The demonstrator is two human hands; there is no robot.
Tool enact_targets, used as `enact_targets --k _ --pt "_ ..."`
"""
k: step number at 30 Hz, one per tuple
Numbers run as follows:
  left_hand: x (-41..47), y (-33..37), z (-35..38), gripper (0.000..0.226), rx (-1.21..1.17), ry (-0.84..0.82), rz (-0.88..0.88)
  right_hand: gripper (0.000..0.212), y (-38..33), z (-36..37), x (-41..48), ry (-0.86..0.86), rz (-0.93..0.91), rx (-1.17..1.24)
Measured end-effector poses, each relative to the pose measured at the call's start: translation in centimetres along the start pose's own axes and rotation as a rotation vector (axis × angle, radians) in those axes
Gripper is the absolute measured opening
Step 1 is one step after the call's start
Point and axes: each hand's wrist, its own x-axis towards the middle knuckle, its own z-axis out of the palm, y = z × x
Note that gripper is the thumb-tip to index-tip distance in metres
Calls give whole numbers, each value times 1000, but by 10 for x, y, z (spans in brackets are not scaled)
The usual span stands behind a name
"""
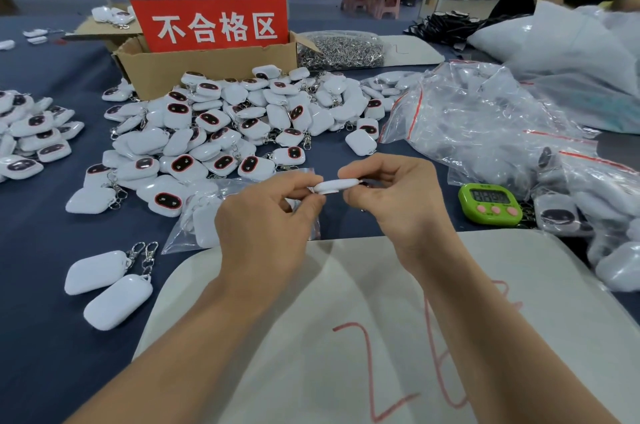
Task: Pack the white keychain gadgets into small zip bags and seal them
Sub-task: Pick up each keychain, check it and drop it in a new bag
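White board [346, 337]: pale sheet with red handwriting, under both forearms.
Gadget [334, 185]: white, rounded, seen edge-on; held just beyond the board's far edge.
Left hand [266, 216]: pinches the gadget's left end.
Right hand [398, 195]: fingers curled round its right end.
Zip bag [194, 216]: clear, at the board's far left corner, partly hidden by the left hand; a white gadget inside.
Pile [225, 133]: beyond the board; white cases with dark, red-rimmed oval faces and metal clasps.
Timer [490, 204]: green, off the board's far right corner.
Box [207, 70]: cardboard with a red sign, beyond the board, behind the pile.
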Motion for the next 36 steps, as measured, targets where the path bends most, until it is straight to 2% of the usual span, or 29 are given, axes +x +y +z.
enact_targets --k 4,6,9,10,12,14,16,19,22,24,27,30,32,36 --pt "0 2 0 23 20 -1 -2 38 -1 1 0 -5 -1 7" --pt "0 5 -3 32 89 14 40 30 -1 1 0 -8 25 47" --pt "0 9 -8 50 264 111 329 16 -3 0 0 -46 132 129" --pt "-1 8 -7 52 273 112 415 16 -3 -2 0 -76 177 160" --pt "-3 7 -4 45 234 42 480 20 -4 -3 1 -133 252 207" --pt "-4 6 -3 30 188 -12 453 23 -5 -1 0 -156 288 200" --pt "-4 6 -3 25 154 -4 383 29 -3 1 0 -139 274 162" --pt "-1 5 -4 39 100 41 269 30 -4 -1 1 -145 194 120" --pt "-1 2 -5 39 77 3 196 15 -6 -3 -1 -223 173 88" --pt "-2 2 -6 39 37 -28 187 8 -5 -2 -1 -212 203 70" --pt "0 3 -5 33 -12 -20 159 18 -4 -1 -1 -139 246 76" --pt "3 0 -6 63 -14 -70 171 17 -4 -2 -1 -80 277 81" --pt "1 -1 -4 69 5 -103 197 22 -5 -3 0 -68 288 94" --pt "-3 -1 -3 37 -96 -53 169 28 -6 -3 0 -88 296 102"
